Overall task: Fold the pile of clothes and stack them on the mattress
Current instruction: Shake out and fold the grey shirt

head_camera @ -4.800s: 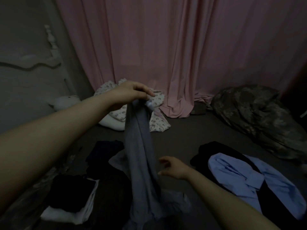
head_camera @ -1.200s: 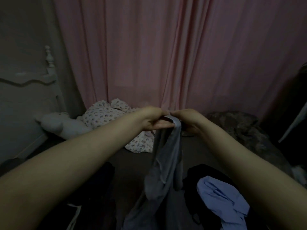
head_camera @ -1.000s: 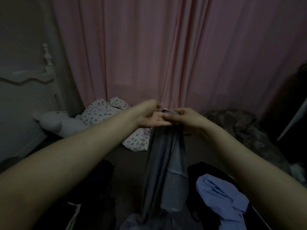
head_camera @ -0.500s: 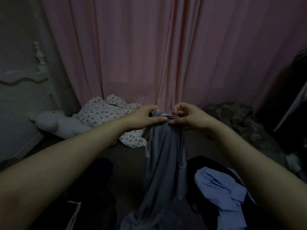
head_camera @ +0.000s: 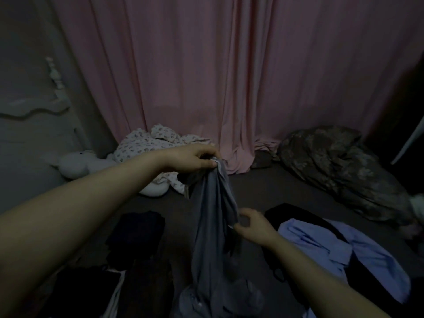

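Left hand [head_camera: 191, 158] at frame centre pinches top of grey garment [head_camera: 213, 226], which hangs down to mattress [head_camera: 263, 191]. Right hand [head_camera: 252, 226] lower, fingers curled at garment's side edge; grip unclear. Advice: find seam, spread hands apart, shake flat before folding.

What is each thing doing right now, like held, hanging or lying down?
Left hand: grips the grey garment's top.
Right hand: pinches its edge lower down.
Grey garment: hanging, unfolded.
Light blue shirt: lying crumpled.
Dark folded clothes: stacked.
Pink curtain: drawn shut.
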### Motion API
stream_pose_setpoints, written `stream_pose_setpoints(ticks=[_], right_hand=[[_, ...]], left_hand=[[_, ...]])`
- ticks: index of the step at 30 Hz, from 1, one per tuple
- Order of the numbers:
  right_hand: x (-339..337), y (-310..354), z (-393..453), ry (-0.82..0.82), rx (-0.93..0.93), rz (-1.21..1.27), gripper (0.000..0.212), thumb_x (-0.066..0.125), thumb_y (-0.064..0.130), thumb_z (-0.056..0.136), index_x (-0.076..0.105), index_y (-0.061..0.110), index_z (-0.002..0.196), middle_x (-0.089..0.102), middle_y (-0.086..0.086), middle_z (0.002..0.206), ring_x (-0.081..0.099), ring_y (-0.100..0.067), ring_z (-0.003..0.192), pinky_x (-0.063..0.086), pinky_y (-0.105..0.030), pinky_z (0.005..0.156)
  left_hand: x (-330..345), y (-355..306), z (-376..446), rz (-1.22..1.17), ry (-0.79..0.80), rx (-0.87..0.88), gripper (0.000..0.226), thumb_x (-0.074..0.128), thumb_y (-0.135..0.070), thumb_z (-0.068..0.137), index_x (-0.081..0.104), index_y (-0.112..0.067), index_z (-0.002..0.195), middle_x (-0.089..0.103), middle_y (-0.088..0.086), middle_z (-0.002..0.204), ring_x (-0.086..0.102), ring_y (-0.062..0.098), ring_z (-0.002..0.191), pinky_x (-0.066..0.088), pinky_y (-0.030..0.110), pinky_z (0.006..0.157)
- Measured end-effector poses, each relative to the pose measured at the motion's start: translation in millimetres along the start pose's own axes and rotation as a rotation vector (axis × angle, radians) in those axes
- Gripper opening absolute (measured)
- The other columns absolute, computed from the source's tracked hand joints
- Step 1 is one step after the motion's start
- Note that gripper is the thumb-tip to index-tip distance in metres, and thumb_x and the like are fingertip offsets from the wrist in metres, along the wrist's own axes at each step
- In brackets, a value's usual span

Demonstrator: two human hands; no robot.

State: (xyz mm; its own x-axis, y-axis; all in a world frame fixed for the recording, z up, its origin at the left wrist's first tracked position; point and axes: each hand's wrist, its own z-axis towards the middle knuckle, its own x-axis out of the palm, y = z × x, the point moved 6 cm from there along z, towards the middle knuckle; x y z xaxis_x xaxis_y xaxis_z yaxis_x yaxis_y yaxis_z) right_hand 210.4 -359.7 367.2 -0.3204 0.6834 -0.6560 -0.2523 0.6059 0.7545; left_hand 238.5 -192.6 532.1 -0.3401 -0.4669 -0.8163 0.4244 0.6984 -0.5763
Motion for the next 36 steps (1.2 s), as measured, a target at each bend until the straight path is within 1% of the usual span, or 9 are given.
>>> stream_pose_setpoints(ticks=[4, 8, 10, 15, 22, 25, 29, 34, 36], right_hand=[[33.7, -21.0, 7.4, 0.073, 0.002, -0.14, 0.049, 0.044, 0.048, 0.067, 0.069, 0.01, 0.086, 0.067, -0.002, 0.097, 0.06, -0.017, 0.093, 0.051, -0.035, 0.083], [50.5, -30.1, 14.9, 0.129, 0.039, -0.071, 0.03, 0.054, 0.037, 0.074, 0.072, 0.014, 0.081, 0.063, 0.002, 0.112, 0.06, -0.014, 0.1, 0.052, -0.034, 0.088], [52.6, -27.2, 21.1, 0.19, 0.08, -0.062, 0.017, 0.058, 0.021, 0.085, 0.065, 0.024, 0.07, 0.062, 0.001, 0.099, 0.059, -0.014, 0.091, 0.05, -0.032, 0.08], [21.1, -39.6, 53.8, 0.213, 0.207, -0.251, 0.019, 0.058, 0.026, 0.09, 0.065, 0.011, 0.082, 0.062, -0.009, 0.086, 0.057, -0.017, 0.079, 0.041, -0.026, 0.065], [-94.1, -30.5, 107.6, -0.072, 0.399, -0.062, 0.029, 0.057, 0.01, 0.09, 0.054, 0.013, 0.061, 0.056, 0.003, 0.046, 0.048, -0.002, 0.031, 0.038, -0.013, 0.035], [-122.9, -8.2, 135.0, -0.19, 0.427, 0.265, 0.02, 0.05, 0.003, 0.093, 0.053, 0.012, 0.074, 0.059, -0.006, 0.075, 0.059, -0.01, 0.052, 0.05, -0.019, 0.042], [-147.0, 24.7, 166.6, -0.317, 0.41, 0.707, 0.017, 0.034, -0.001, 0.098, 0.048, 0.005, 0.092, 0.057, -0.017, 0.083, 0.06, -0.026, 0.074, 0.053, -0.03, 0.047], [-228.9, 86.3, 192.9, -0.593, 0.061, 0.406, 0.028, 0.041, -0.001, 0.095, 0.058, -0.01, 0.116, 0.059, -0.013, 0.079, 0.052, -0.02, 0.062, 0.045, -0.021, 0.05], [-250.3, 115.8, 194.7, -0.591, -0.033, 0.208, 0.027, 0.04, 0.001, 0.096, 0.062, -0.009, 0.108, 0.06, -0.015, 0.085, 0.056, -0.022, 0.071, 0.048, -0.025, 0.055]], left_hand=[[-8.0, 7.4, -9.9, -0.127, 0.031, -0.023, 0.015, 0.05, -0.012, 0.096, 0.061, -0.01, 0.107, 0.059, -0.002, 0.098, 0.056, -0.003, 0.084, 0.043, 0.01, 0.076], [-24.2, 13.4, -18.2, -0.234, -0.002, -0.059, 0.016, 0.05, -0.014, 0.096, 0.061, -0.013, 0.107, 0.059, -0.002, 0.102, 0.059, 0.001, 0.087, 0.046, 0.012, 0.07], [-31.5, 18.2, -21.6, -0.282, -0.014, -0.085, 0.016, 0.048, -0.016, 0.097, 0.061, -0.016, 0.106, 0.06, -0.002, 0.102, 0.059, 0.005, 0.091, 0.048, 0.015, 0.075], [-53.3, 55.8, -18.9, 0.105, -0.251, -0.185, 0.019, 0.037, -0.025, 0.101, 0.054, -0.022, 0.11, 0.056, -0.004, 0.109, 0.053, 0.015, 0.104, 0.039, 0.025, 0.081], [-85.4, 123.6, -6.2, 0.194, -0.599, -0.393, 0.026, 0.033, -0.02, 0.102, 0.052, -0.005, 0.112, 0.056, 0.018, 0.117, 0.053, 0.031, 0.107, 0.037, 0.031, 0.08], [-106.9, 128.9, 3.6, 0.212, -0.732, -0.426, 0.029, 0.03, -0.027, 0.102, 0.052, -0.008, 0.11, 0.058, 0.019, 0.114, 0.055, 0.035, 0.101, 0.037, 0.033, 0.076], [-145.0, 125.4, 16.1, 0.114, -0.945, -0.436, 0.031, 0.029, -0.025, 0.103, 0.052, -0.009, 0.116, 0.058, 0.021, 0.117, 0.055, 0.03, 0.098, 0.036, 0.031, 0.076], [-208.9, 88.3, 15.7, 0.158, -1.244, -0.328, 0.031, 0.03, -0.023, 0.102, 0.051, -0.006, 0.116, 0.06, 0.024, 0.108, 0.058, 0.037, 0.094, 0.042, 0.035, 0.073], [-228.5, 62.7, 8.8, 0.288, -1.329, -0.252, 0.03, 0.031, -0.022, 0.102, 0.051, -0.008, 0.119, 0.06, 0.025, 0.107, 0.057, 0.038, 0.092, 0.033, 0.032, 0.065]])
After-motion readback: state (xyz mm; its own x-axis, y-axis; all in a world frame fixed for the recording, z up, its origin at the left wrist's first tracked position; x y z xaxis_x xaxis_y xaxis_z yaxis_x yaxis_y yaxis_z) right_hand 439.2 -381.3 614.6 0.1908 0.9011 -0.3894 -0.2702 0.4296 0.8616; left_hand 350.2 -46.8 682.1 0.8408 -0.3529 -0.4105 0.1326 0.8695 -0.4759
